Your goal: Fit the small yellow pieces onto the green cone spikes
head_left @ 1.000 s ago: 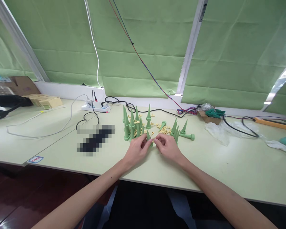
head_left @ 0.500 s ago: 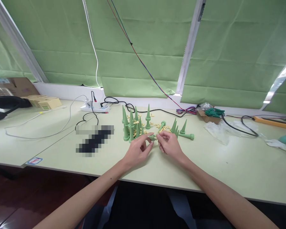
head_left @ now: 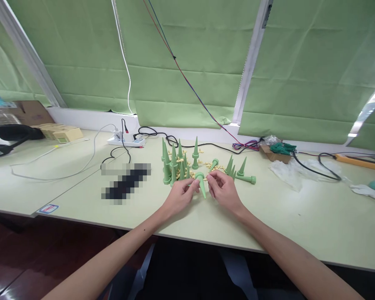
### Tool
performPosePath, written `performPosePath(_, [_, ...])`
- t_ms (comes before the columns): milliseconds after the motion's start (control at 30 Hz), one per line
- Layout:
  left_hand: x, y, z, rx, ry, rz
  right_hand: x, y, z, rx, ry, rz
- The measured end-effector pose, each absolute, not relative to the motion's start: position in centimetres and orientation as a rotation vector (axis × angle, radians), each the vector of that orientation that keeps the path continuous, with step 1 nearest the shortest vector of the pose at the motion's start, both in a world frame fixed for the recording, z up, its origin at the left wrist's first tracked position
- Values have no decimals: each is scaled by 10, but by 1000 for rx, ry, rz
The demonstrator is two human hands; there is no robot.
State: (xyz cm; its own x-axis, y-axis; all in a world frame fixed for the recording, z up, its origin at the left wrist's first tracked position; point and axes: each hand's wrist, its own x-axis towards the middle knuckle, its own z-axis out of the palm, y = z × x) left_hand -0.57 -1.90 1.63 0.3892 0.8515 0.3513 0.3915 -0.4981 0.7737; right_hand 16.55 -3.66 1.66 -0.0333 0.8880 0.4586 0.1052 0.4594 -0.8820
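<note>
Left hand (head_left: 179,198): pinches the collar end of a pale-green, plastic-looking tapered spike (head_left: 202,188) between thumb and fingers; could let it twist if pushed sideways against so light a grip.
Right hand (head_left: 226,193): pinches a small yellow, plastic-looking peg (head_left: 206,179) in the fingertips; could fumble it, being tiny and partly covered.
Held spike: between both hands, tilted, point toward 6 o'clock; might meet the peg askew if either wrist turns; seating in the collar too small to tell.
Upright green spikes (head_left: 174,160): crowded at 10 to 11 o'clock from the held spike; could topple together if knocked by left knuckles.
Loose yellow pegs (head_left: 219,167): heaped at 1 o'clock; may scatter if brushed by right fingers.
Lying green spike (head_left: 245,179): at 3 o'clock; could roll if bumped.
</note>
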Motion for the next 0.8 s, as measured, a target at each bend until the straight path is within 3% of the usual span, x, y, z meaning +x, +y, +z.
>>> performPosePath(533, [-8,-15,2,2345,935,1144,167,-36,22,-1007,-1476,855])
performPosePath(800, [-4,-17,5,2109,1029,1223,167,-33,16,-998,-1420,777])
